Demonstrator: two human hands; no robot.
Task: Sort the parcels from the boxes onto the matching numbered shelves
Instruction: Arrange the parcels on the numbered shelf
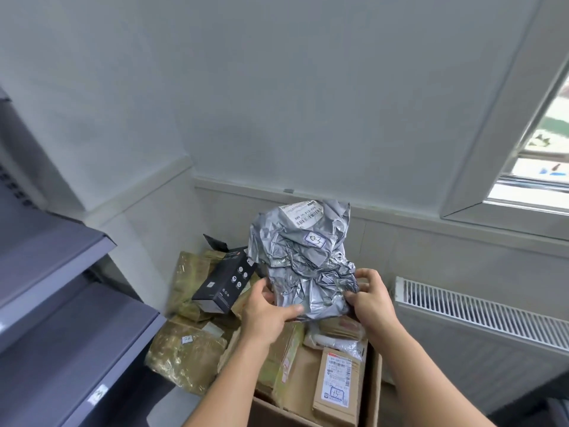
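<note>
- Head view: crumpled grey mailer bag [303, 260] upright above the cardboard box [374, 389], left hand [268, 315] and right hand [371, 298] each in a pinching grip on its lower edge.
- Handwritten sticker reads perhaps "03"; barcode print is illegible.
- Brown parcel [335, 383] in the box is marked "15"; the tag on the shelf [77, 343] is blurred.

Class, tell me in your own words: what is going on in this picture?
A person holds a crumpled silver plastic mailer bag between left hand and right hand above an open brown cardboard box of parcels. Its small handwritten sticker faces the camera. Grey metal shelves stand at left.
</note>
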